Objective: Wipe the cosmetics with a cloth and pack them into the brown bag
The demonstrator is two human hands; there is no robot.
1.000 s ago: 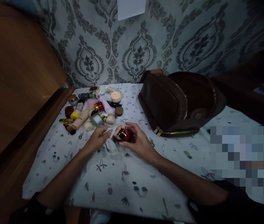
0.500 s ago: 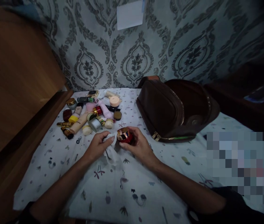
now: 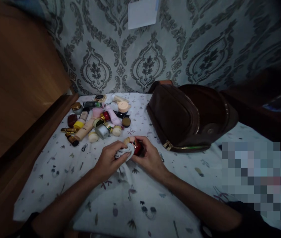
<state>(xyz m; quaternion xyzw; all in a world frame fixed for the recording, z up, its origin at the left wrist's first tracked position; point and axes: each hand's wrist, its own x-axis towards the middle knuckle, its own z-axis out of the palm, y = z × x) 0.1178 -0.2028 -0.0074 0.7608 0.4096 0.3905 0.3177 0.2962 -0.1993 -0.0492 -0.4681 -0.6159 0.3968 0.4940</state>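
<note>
A red cosmetic jar with a shiny gold lid [image 3: 137, 148] is gripped by my right hand [image 3: 150, 158], its fingers wrapped round the far side and the thumb in front. Bunched in my left hand [image 3: 109, 158] is a white cloth [image 3: 126, 152], pressed against the jar's lid and covering part of it. The cloth's loose end hangs down onto the printed sheet [image 3: 115, 211]. Just beyond my left hand lies a cluster of cosmetics, among them a silver-lidded jar [image 3: 102, 131], a beige tube [image 3: 84, 129] and a small cream jar [image 3: 117, 130].
A brown leather bag [image 3: 180, 115] with gold zips stands at the right behind my right hand. On the left is a wooden panel [image 3: 18, 76]. The patterned wall [image 3: 120, 49] closes off the back. A pixelated patch hides something at the right.
My left hand has brought the cloth to the right, onto the jar's lid, where it was beside it before. The camera view has shifted slightly.
</note>
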